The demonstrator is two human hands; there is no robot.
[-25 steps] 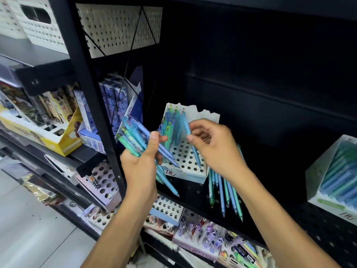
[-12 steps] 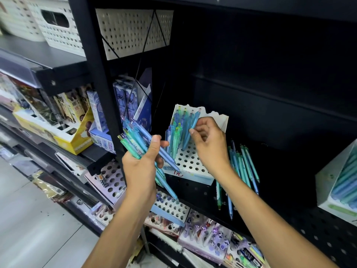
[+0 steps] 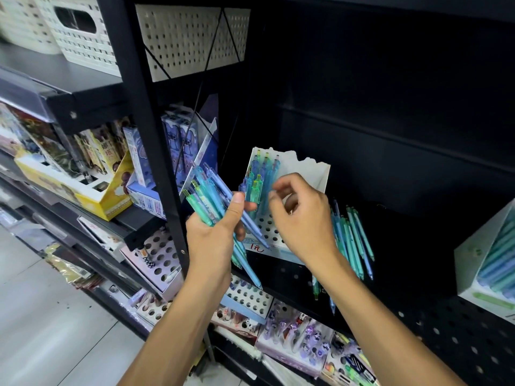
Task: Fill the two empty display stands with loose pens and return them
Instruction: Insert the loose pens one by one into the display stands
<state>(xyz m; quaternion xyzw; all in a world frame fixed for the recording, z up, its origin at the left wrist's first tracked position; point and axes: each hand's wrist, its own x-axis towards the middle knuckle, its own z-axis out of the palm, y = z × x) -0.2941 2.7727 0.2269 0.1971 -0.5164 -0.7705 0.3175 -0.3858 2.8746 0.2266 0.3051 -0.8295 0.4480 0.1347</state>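
Head view: left hand [image 3: 213,235] grips bundle of blue-green plastic pens [image 3: 211,199], frame centre. Right hand [image 3: 299,215], since last pen seated, now withdrawn, fingers curled, holding nothing. White perforated cardboard display stand [image 3: 303,174] part-filled, centre shelf. Loose pens [image 3: 352,238] right of it remain.

Just one view here, a wide-angle head cam looking forward and down at a black shelf [image 3: 320,277] from close range. It's tilted, so the uprights lean. Both forearms come in from the bottom edge, the floor [image 3: 41,316] shows lower left, and the frame edges bend a bit.
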